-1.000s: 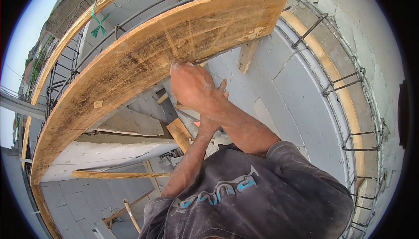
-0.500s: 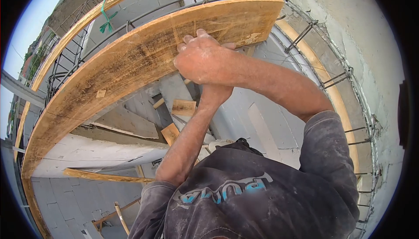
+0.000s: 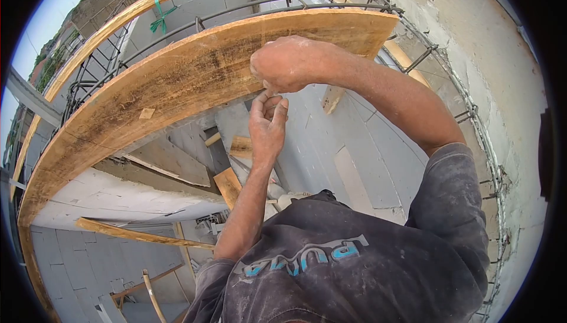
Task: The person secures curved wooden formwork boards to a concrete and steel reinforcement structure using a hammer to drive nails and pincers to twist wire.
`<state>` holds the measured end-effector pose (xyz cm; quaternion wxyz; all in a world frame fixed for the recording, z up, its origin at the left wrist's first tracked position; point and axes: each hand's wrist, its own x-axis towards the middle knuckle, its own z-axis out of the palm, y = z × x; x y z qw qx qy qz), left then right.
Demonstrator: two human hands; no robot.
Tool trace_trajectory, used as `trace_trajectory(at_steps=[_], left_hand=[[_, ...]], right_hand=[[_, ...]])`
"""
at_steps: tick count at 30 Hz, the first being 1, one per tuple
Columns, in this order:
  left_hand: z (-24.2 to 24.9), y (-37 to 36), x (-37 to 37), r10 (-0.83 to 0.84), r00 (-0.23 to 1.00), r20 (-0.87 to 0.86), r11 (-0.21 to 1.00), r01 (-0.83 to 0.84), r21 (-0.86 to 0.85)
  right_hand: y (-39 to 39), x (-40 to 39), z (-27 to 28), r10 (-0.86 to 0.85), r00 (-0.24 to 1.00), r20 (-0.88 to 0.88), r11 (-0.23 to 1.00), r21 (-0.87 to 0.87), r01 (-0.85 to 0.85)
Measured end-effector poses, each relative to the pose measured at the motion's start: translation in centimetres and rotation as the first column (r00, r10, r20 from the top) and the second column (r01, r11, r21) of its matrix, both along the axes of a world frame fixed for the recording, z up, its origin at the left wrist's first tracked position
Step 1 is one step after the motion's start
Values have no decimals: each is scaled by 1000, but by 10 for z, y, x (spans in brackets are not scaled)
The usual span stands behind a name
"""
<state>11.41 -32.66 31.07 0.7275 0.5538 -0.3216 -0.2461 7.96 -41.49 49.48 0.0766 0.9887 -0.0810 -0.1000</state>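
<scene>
A long weathered wooden board point(image 3: 195, 78) stands on edge across the upper view, beside the steel reinforcing bars point(image 3: 248, 11). My right hand point(image 3: 286, 63) is in front of the board's face, its fingers curled in and mostly hidden by the back of the hand. Just below it, at the board's lower edge, my left hand point(image 3: 269, 125) points upward with bent fingers drawn toward the thumb. The fingertips of both hands meet or nearly meet. Anything held between them is too small or hidden to make out.
A rough concrete wall point(image 3: 490, 45) runs down the right side, with rebar along it. Green twine point(image 3: 160, 13) is tied to a timber strip point(image 3: 127, 13) at upper left. Below are grey block surfaces point(image 3: 348, 140), wood offcuts point(image 3: 227, 186) and a loose timber point(image 3: 136, 234).
My right hand has left its spread position against the board and curled its fingers. My left hand, partly hidden behind it before, has come lower into view. The camera view has shifted slightly.
</scene>
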Motion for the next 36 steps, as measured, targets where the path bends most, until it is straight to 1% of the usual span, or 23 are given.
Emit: trace_trajectory(at_steps=[3, 6, 7, 9, 10, 12, 13, 14, 15, 17, 18, 20, 21, 22, 24, 25, 27, 28, 30, 33, 34, 36], left_hand=[[4, -14, 6, 7, 990, -143, 994, -23, -111], [5, -19, 11, 26, 992, -120, 998, -33, -62], [4, -19, 11, 40, 994, -106, 996, -48, -73], [-2, -17, 7, 67, 995, -78, 993, -74, -90], [-7, -16, 4, 24, 1000, -16, 1000, -24, -18], [-12, -16, 0, -71, 993, 97, 990, 58, 131], [-12, -17, -6, -183, 974, -131, 981, 189, 42], [-11, -20, -13, -301, 892, -337, 953, 294, -74], [-9, -21, -19, -419, 751, -509, 907, 365, -209], [-4, -27, -21, -611, 555, -565, 792, 420, -444], [0, -31, -23, -698, 442, -564, 716, 422, -556], [20, -37, -28, -669, 426, -609, 742, 346, -574], [26, -38, -29, -654, 419, -630, 755, 307, -580], [18, -39, -28, -652, 407, -640, 757, 297, -583], [-5, -42, -21, -648, 385, -657, 760, 276, -588], [-6, -34, -18, -665, 380, -643, 746, 306, -591], [-9, -7, -14, -694, 363, -622, 720, 368, -589], [-7, -1, -13, -665, 354, -658, 746, 359, -560], [5, 11, -14, -599, 332, -728, 796, 341, -500], [47, -2, -23, -420, 347, -839, 895, 313, -319], [54, -9, -23, -444, 353, -824, 890, 279, -360], [65, -20, -23, -493, 371, -787, 870, 228, -437]], right_hand=[[2, 4, 3, -9, 1000, 24, 1000, -20, 9], [1, 6, 9, -10, 999, 48, 1000, -8, 10], [0, 6, 10, -10, 998, 57, 1000, 3, 10], [-3, 7, 7, -71, 994, 84, 996, 56, 67], [-4, 7, 3, -102, 990, 94, 992, 85, 94], [-10, 6, -7, -141, 983, 115, 972, 205, 116], [-13, 6, -12, -158, 980, 123, 957, 263, 121], [-17, 8, -15, -80, 991, 103, 966, 252, 51], [-22, 9, -18, -2, 997, 82, 970, 244, -18], [-27, 11, -24, 93, 993, 69, 973, 205, -106], [-27, 13, -26, 111, 991, 74, 977, 174, -123], [-21, 16, -24, 65, 994, 90, 988, 135, -77], [-11, 16, -18, 1, 995, 104, 992, 127, -14], [-3, 15, -13, -61, 991, 118, 992, 121, 47], [6, 10, -8, -17, 989, 147, 998, 55, 9], [6, 9, -6, 2, 986, 164, 1000, 21, -6], [4, 8, -8, 22, 978, 208, 1000, 16, -26], [3, 8, -9, 31, 972, 232, 999, 15, -35], [3, 10, -10, 39, 970, 241, 999, 12, -43], [5, 12, -10, 58, 972, 226, 998, -4, -58], [5, 13, -8, 66, 973, 220, 998, -14, -64], [10, 9, -1, 96, 974, 203, 992, -98, -77]])
